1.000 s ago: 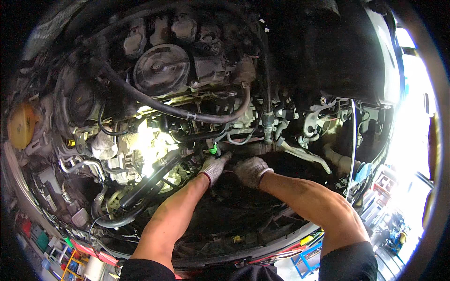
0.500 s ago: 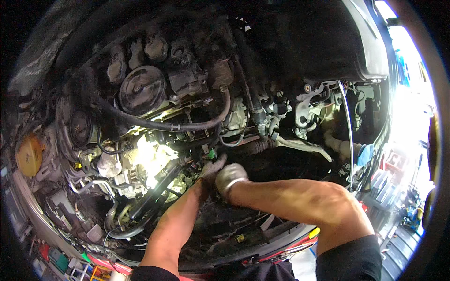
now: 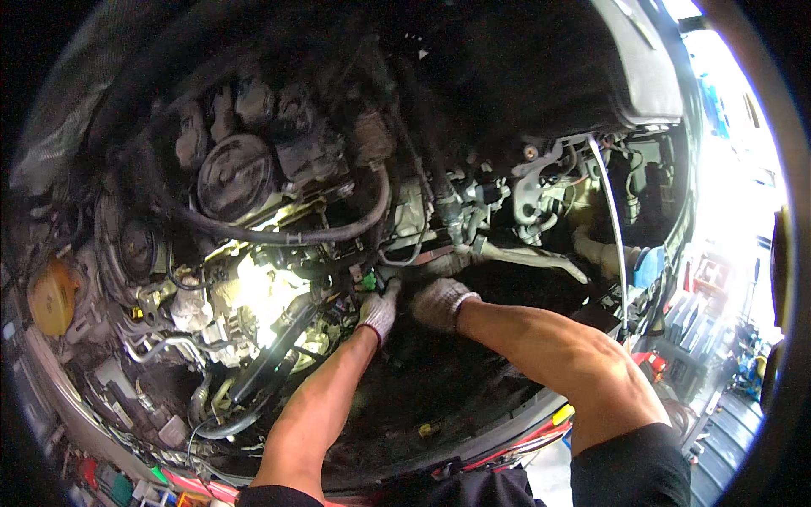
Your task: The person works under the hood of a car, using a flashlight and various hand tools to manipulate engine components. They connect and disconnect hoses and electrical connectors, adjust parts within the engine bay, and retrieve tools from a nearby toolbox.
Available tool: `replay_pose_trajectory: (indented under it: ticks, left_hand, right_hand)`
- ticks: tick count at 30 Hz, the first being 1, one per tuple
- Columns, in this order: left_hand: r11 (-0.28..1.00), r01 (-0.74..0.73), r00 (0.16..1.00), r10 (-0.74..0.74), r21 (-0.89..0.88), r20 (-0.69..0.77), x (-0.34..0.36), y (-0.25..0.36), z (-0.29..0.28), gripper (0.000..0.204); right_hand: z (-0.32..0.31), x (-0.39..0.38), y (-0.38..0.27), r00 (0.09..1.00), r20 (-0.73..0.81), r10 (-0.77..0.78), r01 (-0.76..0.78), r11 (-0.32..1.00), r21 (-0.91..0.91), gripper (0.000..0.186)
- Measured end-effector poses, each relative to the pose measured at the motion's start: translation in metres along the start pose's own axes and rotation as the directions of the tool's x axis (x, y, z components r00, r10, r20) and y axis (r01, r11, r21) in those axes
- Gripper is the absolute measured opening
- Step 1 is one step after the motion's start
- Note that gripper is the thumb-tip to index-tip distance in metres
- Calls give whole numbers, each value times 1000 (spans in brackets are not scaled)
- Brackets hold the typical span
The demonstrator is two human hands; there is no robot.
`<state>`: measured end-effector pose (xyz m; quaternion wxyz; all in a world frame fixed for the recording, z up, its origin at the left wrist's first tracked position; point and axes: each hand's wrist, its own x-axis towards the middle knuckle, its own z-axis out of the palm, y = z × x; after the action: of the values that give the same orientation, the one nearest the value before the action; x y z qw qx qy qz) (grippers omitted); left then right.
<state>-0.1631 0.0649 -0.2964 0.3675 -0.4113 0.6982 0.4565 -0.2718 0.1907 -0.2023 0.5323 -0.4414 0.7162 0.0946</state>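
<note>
A small green part (image 3: 369, 280) sits near the middle of the engine bay (image 3: 405, 397), just beside the fingers of your gloved left hand (image 3: 382, 309); whether that grip holds it cannot be told. Your gloved right hand (image 3: 443, 305) is near, its fingers blurred, its grip unclear. A pale pipe (image 3: 536, 256) lies farther right; a dark hose (image 3: 291, 238) curves above, left.

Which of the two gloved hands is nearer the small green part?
The left hand: its glove is just beside the green part, whereas the right hand sits clearly farther off, to the picture's right.
</note>
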Motion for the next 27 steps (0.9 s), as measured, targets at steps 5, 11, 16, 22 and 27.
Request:
replay_pose_trajectory:
  ticks: [5,11,16,22,27]
  left_hand:
    - [973,170,985,-163,-154,53,7,-5,-16,98]
    - [753,-528,843,519,392,137,65,-96,38,57]
    - [977,-213,944,204,4,260,26,-56,16,51]
    - [917,-398,828,368,-20,422,-22,-4,-32,44]
    - [817,-471,744,570,-333,348,-42,-7,-25,43]
  right_hand:
    - [5,33,-29,999,-1,34,-34,999,21,25]
    - [-32,14,-73,986,51,158,-155,986,-63,31]
    - [-7,11,-52,989,88,123,-121,992,-29,35]
    - [-61,-45,-36,950,291,-114,127,991,-28,36]
    - [-90,-119,-57,995,-97,-37,37,999,-7,29]
